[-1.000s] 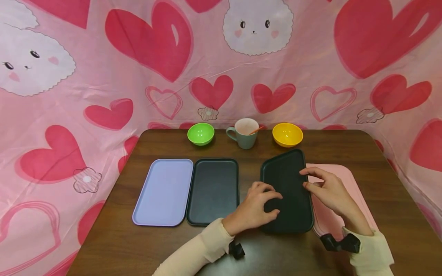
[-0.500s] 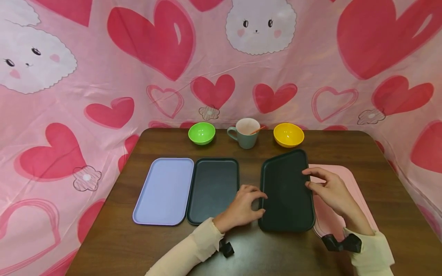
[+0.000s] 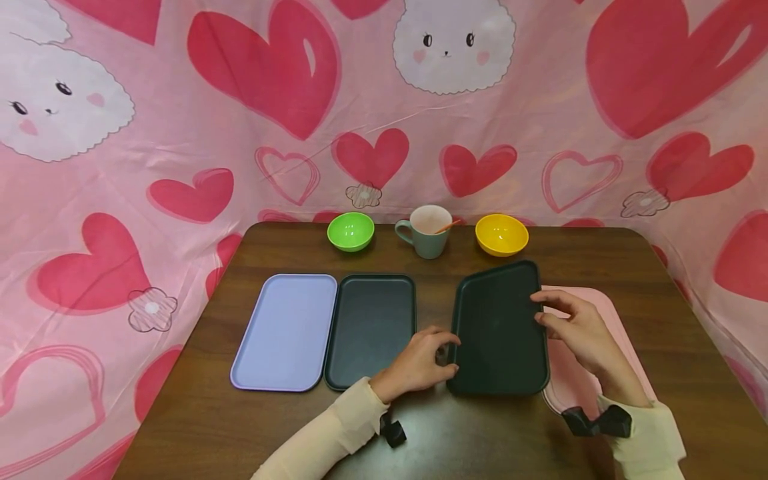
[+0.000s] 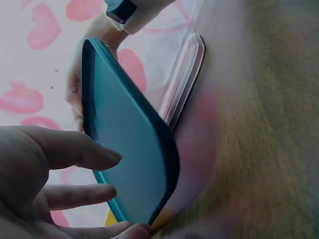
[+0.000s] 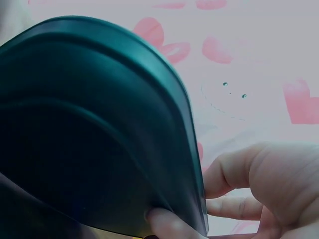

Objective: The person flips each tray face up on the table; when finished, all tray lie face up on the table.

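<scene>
A dark green rectangular tray (image 3: 499, 327) is tilted in front of me, its right side raised. My right hand (image 3: 581, 331) pinches its right rim between thumb and fingers. In the right wrist view, the tray's ridged underside (image 5: 65, 149) fills the left part, with a thumb tip against it. My left hand (image 3: 418, 360) has curved fingers and thumb at the tray's left rim. The left wrist view shows those fingers (image 4: 82, 152) overlapping the tray's inner face (image 4: 129, 134). Behind the right hand, a pink tray (image 3: 591, 333) lies partly hidden.
Left of the hands, a lavender tray (image 3: 285, 333) and a second dark tray (image 3: 372, 327) lie side by side on the brown table (image 3: 198, 400). At the back stand a green bowl (image 3: 351, 233), a grey-green mug (image 3: 429, 243) with an orange stick, and a yellow bowl (image 3: 501, 237).
My left hand has drawn back leftward from over the tray's face to its left rim. The held tray has shifted slightly right, and its near edge has risen a little.
</scene>
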A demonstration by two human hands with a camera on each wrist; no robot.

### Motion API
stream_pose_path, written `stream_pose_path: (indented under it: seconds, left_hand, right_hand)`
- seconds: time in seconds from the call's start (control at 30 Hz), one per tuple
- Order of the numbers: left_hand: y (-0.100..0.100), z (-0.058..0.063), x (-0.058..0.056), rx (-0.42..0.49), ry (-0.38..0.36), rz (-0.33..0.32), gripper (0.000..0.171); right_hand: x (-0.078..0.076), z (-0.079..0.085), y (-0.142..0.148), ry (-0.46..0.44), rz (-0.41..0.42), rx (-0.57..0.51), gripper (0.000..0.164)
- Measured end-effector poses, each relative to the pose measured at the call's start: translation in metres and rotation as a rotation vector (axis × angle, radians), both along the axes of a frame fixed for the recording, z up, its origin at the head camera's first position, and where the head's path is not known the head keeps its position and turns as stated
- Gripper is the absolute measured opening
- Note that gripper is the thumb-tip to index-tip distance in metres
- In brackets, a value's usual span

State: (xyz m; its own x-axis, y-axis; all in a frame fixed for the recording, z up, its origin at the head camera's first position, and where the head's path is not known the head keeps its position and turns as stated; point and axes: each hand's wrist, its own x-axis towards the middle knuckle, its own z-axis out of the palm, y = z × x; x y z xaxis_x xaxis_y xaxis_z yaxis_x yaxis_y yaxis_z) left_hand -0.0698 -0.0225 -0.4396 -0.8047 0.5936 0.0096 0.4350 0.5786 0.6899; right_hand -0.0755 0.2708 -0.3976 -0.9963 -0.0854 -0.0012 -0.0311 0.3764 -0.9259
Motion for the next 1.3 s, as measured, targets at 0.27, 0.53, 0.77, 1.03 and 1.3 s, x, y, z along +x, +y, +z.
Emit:
stream_pose_path:
  seconds: [0.27,0.53,0.77,1.03,1.3]
  left_hand:
    - [0.001,-0.008,-0.005,0.027,-0.124,0.027,0.039]
    - [0.005,-0.013,-0.012,0.08,-0.253,0.076,0.046]
    - [0.009,-0.015,-0.017,0.318,-0.512,0.14,0.056]
    - [0.009,-0.008,-0.013,0.427,-0.642,0.153,0.055]
    - [0.004,-0.001,-0.005,0.423,-0.648,0.166,0.053]
  right_hand:
    - [-0.001,-0.007,0.007,-0.044,-0.009,-0.158,0.03]
    - [-0.003,-0.011,0.009,-0.068,0.002,-0.273,0.036]
    - [-0.002,-0.011,0.01,-0.085,-0.006,-0.188,0.033]
    - [-0.002,-0.016,0.011,-0.049,0.034,-0.035,0.026]
    - [-0.003,-0.014,0.005,-0.052,0.083,0.283,0.036]
